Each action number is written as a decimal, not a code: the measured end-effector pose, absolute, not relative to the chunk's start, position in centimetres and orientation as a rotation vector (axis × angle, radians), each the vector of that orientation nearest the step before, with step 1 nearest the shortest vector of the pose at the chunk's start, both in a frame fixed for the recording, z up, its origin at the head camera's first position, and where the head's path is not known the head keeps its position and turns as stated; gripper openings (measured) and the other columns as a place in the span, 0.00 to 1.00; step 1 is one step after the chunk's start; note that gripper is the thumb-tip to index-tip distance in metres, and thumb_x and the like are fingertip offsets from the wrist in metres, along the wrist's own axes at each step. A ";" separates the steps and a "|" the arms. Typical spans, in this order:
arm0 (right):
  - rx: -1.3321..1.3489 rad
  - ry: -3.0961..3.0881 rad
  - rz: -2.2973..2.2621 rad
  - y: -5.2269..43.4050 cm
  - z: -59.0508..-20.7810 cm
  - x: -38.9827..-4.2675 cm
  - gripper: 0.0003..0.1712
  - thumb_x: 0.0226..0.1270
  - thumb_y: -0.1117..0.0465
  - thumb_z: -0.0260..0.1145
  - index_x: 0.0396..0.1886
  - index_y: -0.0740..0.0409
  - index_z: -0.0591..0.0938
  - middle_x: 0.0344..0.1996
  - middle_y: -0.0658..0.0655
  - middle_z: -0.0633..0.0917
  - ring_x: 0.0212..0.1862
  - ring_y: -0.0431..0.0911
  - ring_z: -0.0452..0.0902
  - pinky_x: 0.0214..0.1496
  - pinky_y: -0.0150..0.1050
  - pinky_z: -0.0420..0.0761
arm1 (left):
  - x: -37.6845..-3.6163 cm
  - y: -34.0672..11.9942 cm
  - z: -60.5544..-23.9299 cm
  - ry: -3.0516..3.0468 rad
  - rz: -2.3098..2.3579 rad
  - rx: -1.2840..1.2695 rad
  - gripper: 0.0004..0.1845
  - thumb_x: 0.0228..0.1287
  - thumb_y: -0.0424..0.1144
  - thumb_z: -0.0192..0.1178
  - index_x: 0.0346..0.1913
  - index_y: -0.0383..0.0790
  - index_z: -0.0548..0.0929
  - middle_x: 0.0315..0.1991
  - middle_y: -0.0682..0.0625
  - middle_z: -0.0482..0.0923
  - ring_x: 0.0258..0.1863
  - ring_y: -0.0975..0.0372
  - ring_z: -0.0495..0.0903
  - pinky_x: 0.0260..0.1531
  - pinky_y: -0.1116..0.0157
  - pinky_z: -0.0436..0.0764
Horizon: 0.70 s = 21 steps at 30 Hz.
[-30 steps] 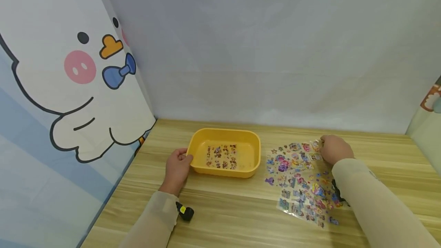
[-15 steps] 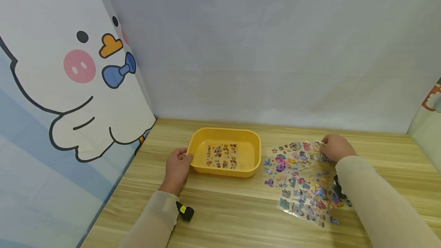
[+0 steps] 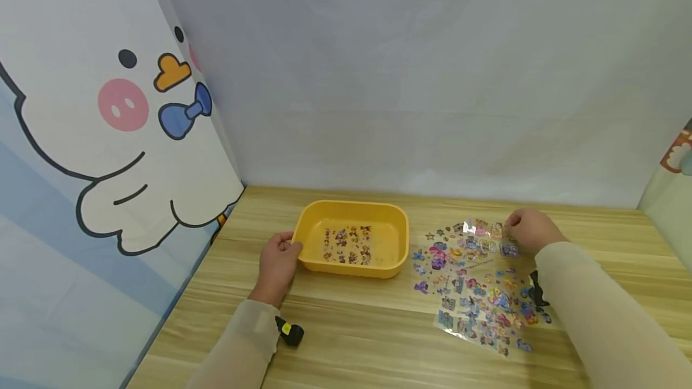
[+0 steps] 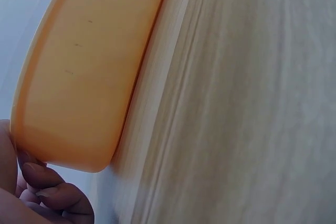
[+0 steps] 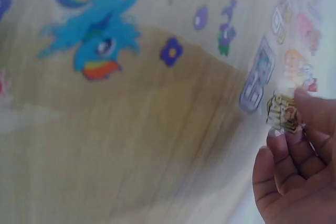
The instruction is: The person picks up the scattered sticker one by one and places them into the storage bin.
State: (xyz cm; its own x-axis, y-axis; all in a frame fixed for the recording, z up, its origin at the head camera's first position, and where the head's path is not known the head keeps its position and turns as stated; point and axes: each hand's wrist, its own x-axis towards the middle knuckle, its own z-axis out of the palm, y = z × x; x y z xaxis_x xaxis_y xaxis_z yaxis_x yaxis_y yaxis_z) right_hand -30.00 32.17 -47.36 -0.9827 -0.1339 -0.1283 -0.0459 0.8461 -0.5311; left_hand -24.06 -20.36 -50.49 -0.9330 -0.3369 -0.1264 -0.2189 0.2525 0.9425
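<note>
A yellow plastic tray (image 3: 351, 271) stands on the wooden table, and a clear sticker sheet (image 3: 348, 245) lies inside it. My left hand (image 3: 278, 266) pinches the tray's left rim between thumb and fingers; the left wrist view shows the curled fingers at the corner of the tray (image 4: 79, 87). Right of the tray, several clear sheets of cartoon stickers (image 3: 470, 287) lie overlapping. At their far right corner my right hand (image 3: 532, 230) pinches the edge of the top sticker sheet (image 5: 257, 74), thumb above and fingers below.
A black wrist-camera mount (image 3: 292, 334) hangs by the left sleeve, another black piece (image 3: 537, 290) by the right sleeve. Behind the table (image 3: 367, 341) hangs a pale grey curtain (image 3: 432, 77). A cartoon-printed panel (image 3: 124, 113) borders the left side.
My right hand has shifted slightly right with the top sheet's corner, and that sheet's far edge has lifted and slid a little. The left hand and tray stay put.
</note>
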 end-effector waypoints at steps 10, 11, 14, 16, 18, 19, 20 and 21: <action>-0.200 2.787 -0.902 32.6 -46.4 -29.8 0.13 0.79 0.59 0.59 0.41 0.66 0.83 0.39 0.63 0.84 0.39 0.54 0.77 0.42 0.52 0.75 | -23.9 -20.2 -50.3 -2.396 -1.787 0.517 0.19 0.69 0.37 0.60 0.61 0.38 0.78 0.34 0.45 0.76 0.28 0.58 0.72 0.26 0.68 0.72; -0.196 2.782 -0.910 32.7 -46.5 -29.9 0.14 0.79 0.59 0.59 0.42 0.66 0.84 0.39 0.62 0.84 0.40 0.54 0.78 0.42 0.52 0.76 | -23.9 -20.2 -50.3 -2.397 -1.786 0.515 0.19 0.69 0.37 0.60 0.61 0.38 0.78 0.34 0.45 0.76 0.28 0.58 0.72 0.26 0.68 0.72; -0.171 2.755 -0.953 32.7 -46.3 -29.8 0.16 0.80 0.58 0.59 0.46 0.68 0.84 0.40 0.61 0.85 0.42 0.54 0.79 0.43 0.51 0.78 | -23.9 -20.2 -50.3 -2.402 -1.780 0.516 0.19 0.69 0.38 0.60 0.61 0.38 0.78 0.34 0.45 0.76 0.28 0.58 0.73 0.26 0.68 0.73; -0.143 2.728 -0.999 32.7 -46.2 -29.7 0.18 0.80 0.57 0.59 0.50 0.69 0.84 0.42 0.63 0.85 0.43 0.54 0.81 0.44 0.50 0.80 | -24.0 -20.2 -50.3 -2.406 -1.776 0.518 0.19 0.69 0.38 0.60 0.61 0.38 0.78 0.34 0.45 0.76 0.28 0.58 0.73 0.26 0.67 0.73; -0.120 2.695 -1.052 32.7 -46.2 -29.5 0.18 0.80 0.58 0.60 0.52 0.70 0.84 0.43 0.63 0.85 0.42 0.52 0.82 0.44 0.48 0.82 | -23.9 -20.2 -50.3 -2.411 -1.774 0.522 0.19 0.69 0.38 0.60 0.61 0.38 0.78 0.35 0.45 0.76 0.29 0.58 0.73 0.27 0.67 0.73; -0.113 2.680 -1.077 32.7 -46.1 -29.5 0.18 0.80 0.58 0.60 0.52 0.71 0.84 0.43 0.63 0.85 0.42 0.52 0.82 0.44 0.48 0.83 | -23.9 -20.2 -50.3 -2.414 -1.774 0.526 0.19 0.69 0.38 0.60 0.61 0.38 0.78 0.35 0.45 0.76 0.29 0.58 0.73 0.27 0.67 0.73; -0.106 2.666 -1.098 32.7 -46.1 -29.4 0.18 0.80 0.58 0.60 0.53 0.72 0.84 0.43 0.63 0.86 0.41 0.50 0.82 0.45 0.48 0.84 | -23.9 -20.2 -50.2 -2.416 -1.776 0.529 0.19 0.69 0.38 0.60 0.61 0.38 0.78 0.35 0.45 0.76 0.29 0.58 0.72 0.27 0.67 0.73; -0.098 2.650 -1.121 32.7 -46.1 -29.4 0.19 0.79 0.58 0.61 0.53 0.72 0.84 0.43 0.62 0.86 0.41 0.49 0.82 0.45 0.48 0.84 | -23.9 -20.2 -50.2 -2.416 -1.779 0.532 0.19 0.70 0.38 0.59 0.61 0.38 0.78 0.35 0.45 0.76 0.29 0.58 0.73 0.27 0.67 0.73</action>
